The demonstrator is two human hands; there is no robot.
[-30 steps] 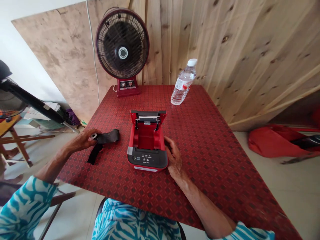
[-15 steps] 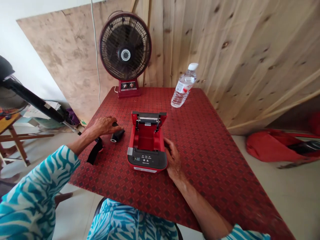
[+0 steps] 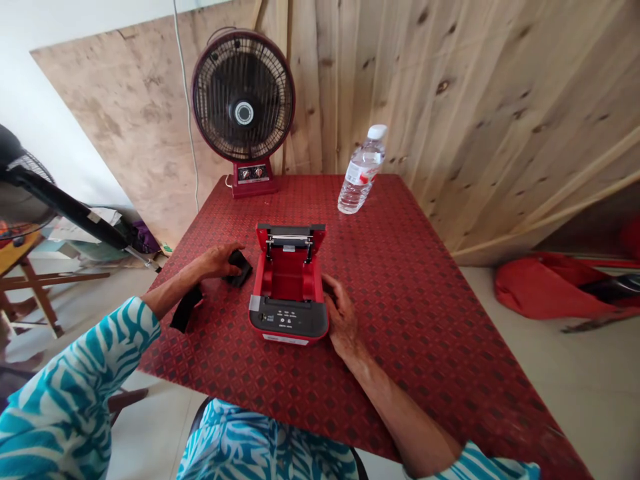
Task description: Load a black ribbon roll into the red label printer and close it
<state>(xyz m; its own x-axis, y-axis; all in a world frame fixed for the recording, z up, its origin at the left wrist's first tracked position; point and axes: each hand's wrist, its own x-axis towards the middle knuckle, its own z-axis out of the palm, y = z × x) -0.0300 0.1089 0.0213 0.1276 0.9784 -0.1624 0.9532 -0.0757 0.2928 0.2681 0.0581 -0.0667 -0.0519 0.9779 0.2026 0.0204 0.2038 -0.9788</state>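
Note:
A small red and black printer (image 3: 289,293) sits on the red patterned table (image 3: 400,280) with its lid up and its red bay showing. My right hand (image 3: 339,313) rests against the printer's right side, fingers curled round it. My left hand (image 3: 219,259) is just left of the printer, closed on a black roll (image 3: 239,268) that touches the table. A black strip (image 3: 186,308) lies under my left forearm near the table's left edge.
A dark red table fan (image 3: 243,107) stands at the back of the table against the wooden wall. A clear water bottle (image 3: 361,171) stands at the back right. A red bag (image 3: 550,287) lies on the floor to the right; a stand fan and wooden furniture are on the left.
My left hand moved right along the table with the black roll, from the left edge to beside the printer. The black band now looks rolled up. My right hand stayed on the printer.

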